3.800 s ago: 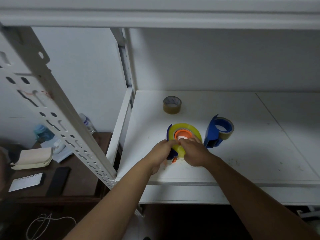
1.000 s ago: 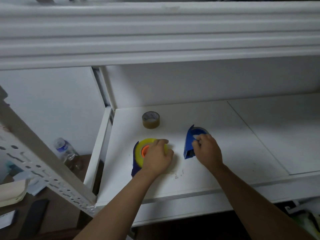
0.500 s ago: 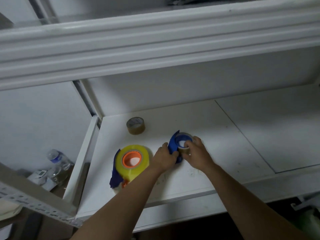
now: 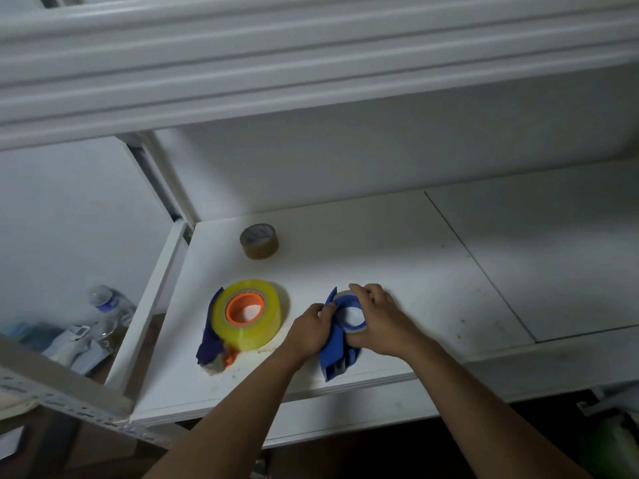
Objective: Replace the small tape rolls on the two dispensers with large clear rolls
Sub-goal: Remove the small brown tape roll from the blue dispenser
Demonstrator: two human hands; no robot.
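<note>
While both hands worked at the blue dispenser [image 4: 333, 354] near the front edge of the white shelf [image 4: 397, 264], the left hand [image 4: 307, 331] gripped the dispenser's upright blue side plate, its fingers curled round the plate's edge. The right hand [image 4: 378, 323] was clamped on the small roll [image 4: 351, 314] seated on the dispenser's hub, thumb low at the near side and fingers hooked over the top of the roll. That roll showed a blue inner ring and a pale centre; its tape looked brownish, though most of it was hidden by the fingers.

Just to the left, apart from the hands, lay the other dispenser [image 4: 209, 344], darker blue, already carrying a large yellowish clear roll [image 4: 250, 314] on an orange core. Its front end rested on the shelf near the edge. Farther back on the shelf sat a small brown roll [image 4: 259, 240], lying flat and well apart from both dispensers.

Below and left of the shelf, a plastic bottle [image 4: 110, 304] stood among some blurred clutter.
</note>
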